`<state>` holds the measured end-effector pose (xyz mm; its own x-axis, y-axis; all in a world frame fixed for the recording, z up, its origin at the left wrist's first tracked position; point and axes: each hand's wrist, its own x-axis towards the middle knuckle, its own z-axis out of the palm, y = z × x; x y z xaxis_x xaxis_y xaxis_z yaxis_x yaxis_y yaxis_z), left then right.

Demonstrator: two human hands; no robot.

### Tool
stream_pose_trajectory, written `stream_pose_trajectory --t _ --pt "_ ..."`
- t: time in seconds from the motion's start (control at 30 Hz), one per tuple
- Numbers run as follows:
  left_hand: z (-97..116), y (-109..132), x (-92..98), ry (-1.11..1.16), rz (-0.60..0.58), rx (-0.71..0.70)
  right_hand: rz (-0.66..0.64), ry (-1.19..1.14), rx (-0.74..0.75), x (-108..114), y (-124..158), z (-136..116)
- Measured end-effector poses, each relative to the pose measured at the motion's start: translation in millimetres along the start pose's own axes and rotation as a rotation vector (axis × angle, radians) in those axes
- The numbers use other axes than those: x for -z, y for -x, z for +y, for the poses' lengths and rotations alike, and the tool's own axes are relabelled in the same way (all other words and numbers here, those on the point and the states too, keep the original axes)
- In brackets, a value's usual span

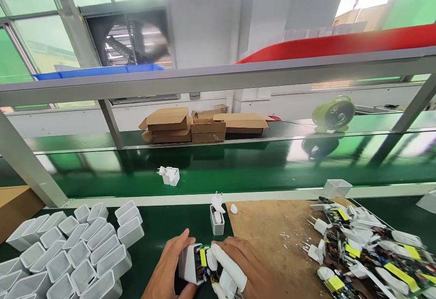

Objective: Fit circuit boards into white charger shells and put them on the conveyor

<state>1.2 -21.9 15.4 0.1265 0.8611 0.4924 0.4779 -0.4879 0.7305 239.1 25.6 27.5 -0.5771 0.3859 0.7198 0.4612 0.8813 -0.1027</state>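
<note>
While a dark green belt point(238, 174) runs across behind the work surface, a brown board point(262, 235) covers its middle, with a heap of circuit boards and leads point(371, 249) over the right side. At the left stands a cluster of white cases point(78, 253), mouths up. Near the lower edge, the right hand point(250, 262) has its fingers curled over a folded white lead point(229, 265), gripping it, though their tips are partly hidden; the left hand point(166, 262) clasps a white case point(188, 264) between thumb and fingers, mouth turned rightward. Between the hands, a small circuit board point(203, 262) sits at that mouth, apparently partly inside. The step in hand looks like loading the case; going on would call for a steady left hold, the circuitry kept aligned and the lead tucked clear of the rim.
</note>
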Motion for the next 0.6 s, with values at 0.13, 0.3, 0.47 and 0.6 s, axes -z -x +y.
stream_pose_trajectory --t 0.13,0.3,0.47,0.6 --pt "-0.6 0.5 -0.5 0.011 0.002 -0.001 0.009 -0.026 -0.008 2.1 -2.1 -0.9" --pt "0.6 0.5 -0.1 0.015 0.000 -0.005 0.032 -0.055 0.004 6.1 -8.1 -3.5" --pt "1.5 1.0 -0.6 0.016 -0.016 0.011 0.039 -0.070 0.013 3.7 -7.0 -3.4" --pt "-0.6 1.6 -0.3 0.018 -0.030 0.004 0.086 -0.058 0.032 3.1 -7.1 -2.9"
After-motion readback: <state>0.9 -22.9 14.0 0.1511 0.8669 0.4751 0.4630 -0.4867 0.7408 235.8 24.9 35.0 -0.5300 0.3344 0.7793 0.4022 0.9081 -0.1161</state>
